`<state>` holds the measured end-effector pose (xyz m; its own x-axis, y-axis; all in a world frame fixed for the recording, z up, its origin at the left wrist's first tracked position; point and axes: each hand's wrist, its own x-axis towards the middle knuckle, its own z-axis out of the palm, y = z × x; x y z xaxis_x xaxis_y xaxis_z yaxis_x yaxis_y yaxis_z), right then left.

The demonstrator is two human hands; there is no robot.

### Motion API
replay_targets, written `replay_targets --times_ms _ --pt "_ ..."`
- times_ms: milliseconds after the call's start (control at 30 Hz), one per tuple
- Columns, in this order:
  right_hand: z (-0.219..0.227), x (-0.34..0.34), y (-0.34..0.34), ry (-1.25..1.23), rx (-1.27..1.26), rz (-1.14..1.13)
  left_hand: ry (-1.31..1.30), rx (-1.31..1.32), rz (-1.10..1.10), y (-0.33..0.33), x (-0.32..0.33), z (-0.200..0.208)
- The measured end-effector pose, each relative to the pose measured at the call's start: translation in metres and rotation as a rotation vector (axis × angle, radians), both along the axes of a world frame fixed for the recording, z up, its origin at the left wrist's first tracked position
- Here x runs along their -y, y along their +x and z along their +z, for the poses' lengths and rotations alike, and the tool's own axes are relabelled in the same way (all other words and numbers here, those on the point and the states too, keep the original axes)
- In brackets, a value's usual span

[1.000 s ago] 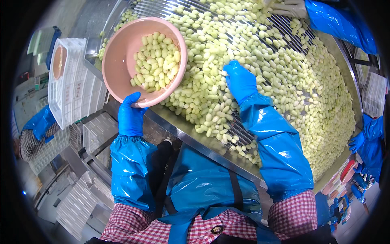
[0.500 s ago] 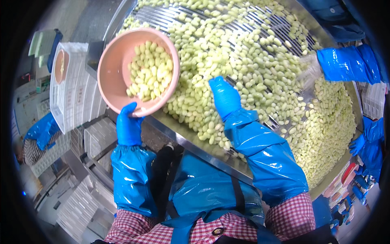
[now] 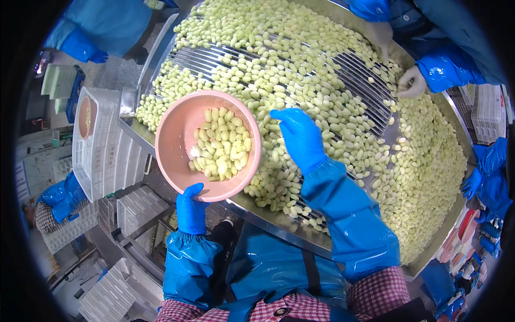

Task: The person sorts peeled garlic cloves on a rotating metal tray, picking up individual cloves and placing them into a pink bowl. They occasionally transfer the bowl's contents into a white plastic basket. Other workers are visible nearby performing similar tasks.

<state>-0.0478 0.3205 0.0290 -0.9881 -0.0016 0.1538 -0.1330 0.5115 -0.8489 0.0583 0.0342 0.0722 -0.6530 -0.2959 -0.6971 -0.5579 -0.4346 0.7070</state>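
Observation:
My left hand (image 3: pixel 191 212), in a blue glove, grips the near rim of a pink plastic bowl (image 3: pixel 174 126), thumb over the edge. Pale green oval fruits (image 3: pixel 221 140) lie heaped on the bowl's right side, and the bowl tilts towards me at the edge of a metal sorting table (image 3: pixel 268 222). To its right, my blue-gloved right hand (image 3: pixel 300 137) hovers over loose fruits (image 3: pixel 332 121) spread on the slatted top. Its fingers are drawn together, thumb and forefinger pointing left; whatever they hold, if anything, is hidden.
Across the table, a co-worker's pale-gloved hand (image 3: pixel 413 83) touches the fruits. Another person (image 3: pixel 107 27) stands at the far left. White stacked crates (image 3: pixel 99 155) rise left of the table. A deep mass of fruits (image 3: pixel 429 177) fills its right side.
The view has shifted, so the bowl and my left hand sit lower and further right. My right hand remains over the fruits. A person has come into view at far left.

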Motion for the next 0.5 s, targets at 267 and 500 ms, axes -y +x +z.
replay_targets --times_ms 267,500 --pt "-0.095 0.034 -0.032 0.396 0.185 0.225 -0.102 0.057 0.031 0.000 0.009 0.009" --pt "0.009 0.010 -0.018 -0.893 0.592 -0.210 -0.181 0.027 0.041 -0.005 0.008 0.004"
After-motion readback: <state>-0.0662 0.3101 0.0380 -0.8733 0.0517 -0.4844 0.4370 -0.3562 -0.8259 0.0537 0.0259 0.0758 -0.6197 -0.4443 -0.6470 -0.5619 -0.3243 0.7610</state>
